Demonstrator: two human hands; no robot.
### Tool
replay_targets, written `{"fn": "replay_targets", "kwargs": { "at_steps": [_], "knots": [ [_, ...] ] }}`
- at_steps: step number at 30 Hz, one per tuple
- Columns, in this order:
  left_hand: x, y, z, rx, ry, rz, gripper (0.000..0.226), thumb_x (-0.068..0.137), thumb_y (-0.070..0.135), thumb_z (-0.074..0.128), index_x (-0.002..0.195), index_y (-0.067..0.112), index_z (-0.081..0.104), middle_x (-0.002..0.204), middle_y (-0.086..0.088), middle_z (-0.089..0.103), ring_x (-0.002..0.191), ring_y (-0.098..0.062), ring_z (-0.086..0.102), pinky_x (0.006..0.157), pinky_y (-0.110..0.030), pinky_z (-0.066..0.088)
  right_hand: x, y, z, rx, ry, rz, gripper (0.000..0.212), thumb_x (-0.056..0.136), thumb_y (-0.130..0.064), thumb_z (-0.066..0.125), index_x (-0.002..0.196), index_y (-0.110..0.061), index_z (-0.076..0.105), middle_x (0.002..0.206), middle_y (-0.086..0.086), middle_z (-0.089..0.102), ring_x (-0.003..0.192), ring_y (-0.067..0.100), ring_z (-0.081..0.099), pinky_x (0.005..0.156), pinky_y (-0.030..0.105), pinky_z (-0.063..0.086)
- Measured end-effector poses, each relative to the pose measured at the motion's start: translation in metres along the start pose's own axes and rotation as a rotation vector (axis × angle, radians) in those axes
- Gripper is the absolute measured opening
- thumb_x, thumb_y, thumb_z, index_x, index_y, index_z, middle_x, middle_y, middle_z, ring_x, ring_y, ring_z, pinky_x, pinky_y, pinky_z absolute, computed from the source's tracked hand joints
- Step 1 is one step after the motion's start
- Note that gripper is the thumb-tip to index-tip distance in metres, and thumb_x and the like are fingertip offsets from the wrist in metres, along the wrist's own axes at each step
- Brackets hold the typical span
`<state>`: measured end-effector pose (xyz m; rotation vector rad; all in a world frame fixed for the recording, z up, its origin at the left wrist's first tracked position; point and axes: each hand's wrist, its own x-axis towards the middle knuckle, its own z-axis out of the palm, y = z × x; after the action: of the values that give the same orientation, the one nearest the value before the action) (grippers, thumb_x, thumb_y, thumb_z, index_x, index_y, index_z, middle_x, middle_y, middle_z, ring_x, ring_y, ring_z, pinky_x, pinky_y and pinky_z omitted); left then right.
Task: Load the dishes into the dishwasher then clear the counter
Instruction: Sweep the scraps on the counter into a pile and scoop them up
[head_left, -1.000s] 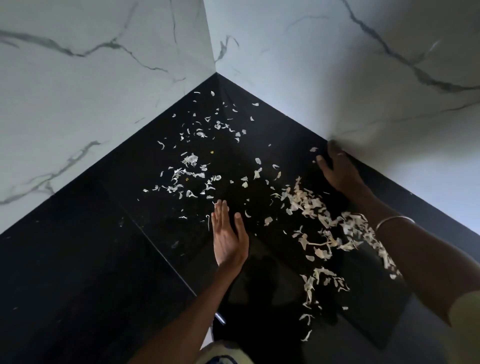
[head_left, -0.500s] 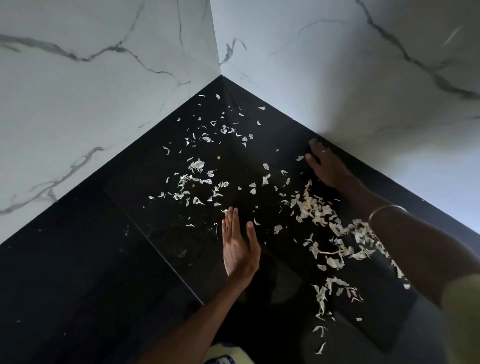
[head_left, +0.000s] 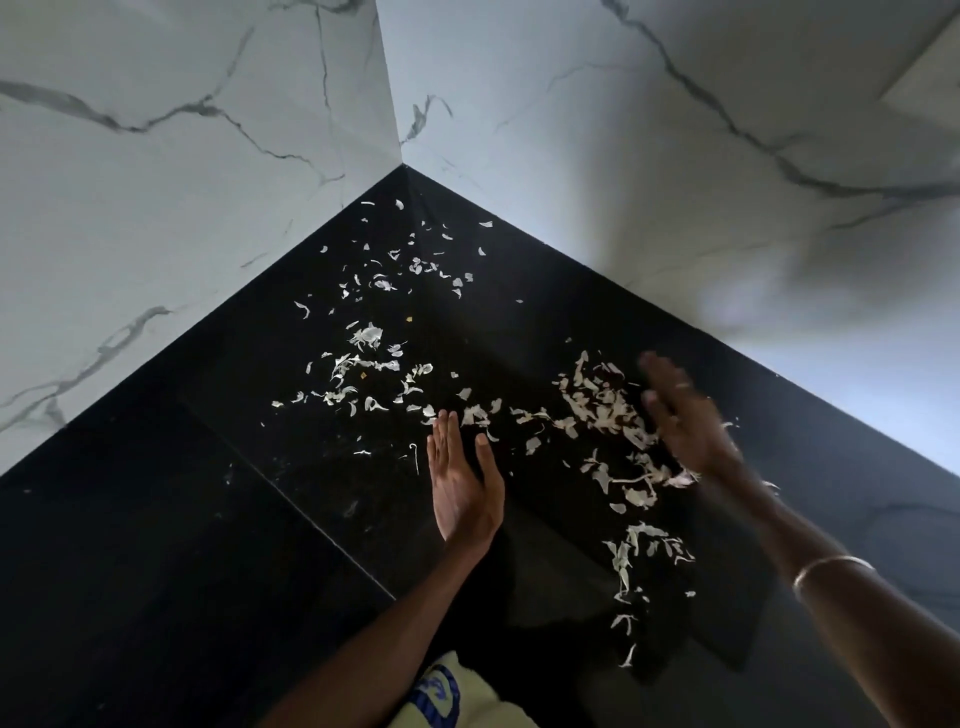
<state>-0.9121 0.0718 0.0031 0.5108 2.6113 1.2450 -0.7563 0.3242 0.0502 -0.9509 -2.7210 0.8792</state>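
Pale, papery peel scraps (head_left: 605, 410) lie scattered over the black counter (head_left: 156, 519) in the corner. My left hand (head_left: 462, 488) stands on its edge on the counter, fingers straight, palm facing right, just in front of the scraps. My right hand (head_left: 685, 421) is blurred by motion, fingers straight, at the right side of the thickest heap of scraps. More loose scraps (head_left: 363, 364) spread toward the corner, and a thin trail (head_left: 628, 566) runs toward the front edge. Neither hand holds anything.
White marble-pattern walls (head_left: 182, 208) meet at the corner behind the counter and close it in at the left and right. A seam runs diagonally across the counter. A bangle (head_left: 826, 566) sits on my right wrist.
My right hand has swept from the wall on the right toward my left hand, pushing the scraps into a tighter heap. My left hand has stayed in place.
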Motion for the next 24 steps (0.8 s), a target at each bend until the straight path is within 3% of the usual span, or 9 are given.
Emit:
{"fn": "replay_targets", "kwargs": {
  "at_steps": [3,5,9,13,17,19,21,22,24],
  "knots": [
    [-0.001,0.003,-0.001,0.002,-0.013,-0.001,0.058,0.103,0.047,0.032,0.152,0.016,0.030,0.160,-0.001,0.025,0.149,-0.013,0.013,0.122,-0.040,0.020,-0.021,0.052,-0.036,-0.032,0.174,0.280,0.061,0.100,-0.057,0.025,0.153,-0.029,0.026,0.160,-0.003,0.023,0.147,0.022,0.024,0.119,0.047,0.023],
    [-0.003,0.003,-0.001,0.001,-0.018,-0.016,0.058,0.103,0.047,0.034,0.152,0.017,0.030,0.160,-0.001,0.025,0.149,-0.016,0.014,0.121,-0.042,0.023,-0.031,0.067,-0.037,-0.046,0.144,0.388,0.068,0.099,-0.055,0.022,0.155,-0.017,0.024,0.161,0.005,0.021,0.148,0.026,0.021,0.121,0.046,0.019],
    [-0.004,0.003,-0.001,0.046,-0.052,0.036,0.061,0.102,0.050,0.028,0.152,0.015,0.030,0.160,-0.002,0.025,0.149,-0.014,0.014,0.123,-0.038,0.019,-0.032,0.051,0.000,-0.060,0.082,0.364,0.070,0.098,-0.056,0.014,0.156,-0.016,0.011,0.163,0.004,0.004,0.150,0.016,0.000,0.124,0.039,0.000],
    [-0.007,-0.001,0.000,0.065,-0.206,0.156,0.060,0.102,0.052,0.027,0.154,0.021,0.025,0.161,0.004,0.022,0.150,-0.013,0.012,0.122,-0.035,0.018,-0.023,-0.010,0.041,-0.045,-0.067,0.206,0.059,0.105,-0.046,0.012,0.156,-0.020,-0.004,0.160,-0.003,-0.013,0.148,0.012,-0.013,0.121,0.035,-0.010],
    [-0.009,-0.003,0.000,0.072,-0.270,0.237,0.063,0.100,0.056,0.024,0.153,0.022,0.028,0.160,0.003,0.024,0.150,-0.015,0.015,0.120,-0.036,0.021,-0.024,-0.058,0.077,0.017,-0.139,0.022,0.067,0.102,-0.051,0.014,0.157,-0.014,0.007,0.164,0.004,0.003,0.151,0.015,-0.001,0.124,0.041,0.001],
    [-0.010,-0.003,0.000,0.083,-0.285,0.277,0.062,0.100,0.055,0.025,0.151,0.020,0.031,0.159,0.001,0.027,0.149,-0.014,0.017,0.120,-0.038,0.024,-0.026,-0.063,0.078,0.142,-0.136,0.028,0.070,0.100,-0.061,0.020,0.156,-0.020,0.015,0.160,0.005,0.026,0.148,0.016,0.023,0.122,0.043,0.019],
    [-0.010,-0.002,0.000,0.091,-0.292,0.276,0.060,0.101,0.053,0.027,0.151,0.020,0.031,0.160,0.002,0.027,0.149,-0.014,0.017,0.120,-0.037,0.023,-0.022,-0.060,0.064,0.246,-0.059,0.087,0.074,0.094,-0.071,0.024,0.152,-0.024,0.026,0.139,0.007,0.052,0.120,0.021,0.054,0.106,0.043,0.043],
    [-0.010,-0.002,0.000,0.096,-0.293,0.271,0.058,0.102,0.051,0.028,0.151,0.020,0.031,0.160,0.002,0.026,0.149,-0.014,0.016,0.120,-0.036,0.023,-0.016,-0.054,0.056,0.269,-0.002,0.116,0.075,0.093,-0.072,0.026,0.149,-0.023,0.031,0.133,0.007,0.054,0.112,0.018,0.054,0.101,0.043,0.046],
    [-0.010,0.000,-0.002,0.105,-0.287,0.259,0.057,0.102,0.050,0.029,0.151,0.020,0.031,0.160,0.002,0.026,0.149,-0.014,0.016,0.120,-0.035,0.022,0.006,-0.037,0.041,0.205,0.076,0.166,0.070,0.098,-0.062,0.032,0.153,-0.020,0.026,0.155,0.006,0.034,0.137,0.017,0.037,0.116,0.043,0.028]
  ]
}}
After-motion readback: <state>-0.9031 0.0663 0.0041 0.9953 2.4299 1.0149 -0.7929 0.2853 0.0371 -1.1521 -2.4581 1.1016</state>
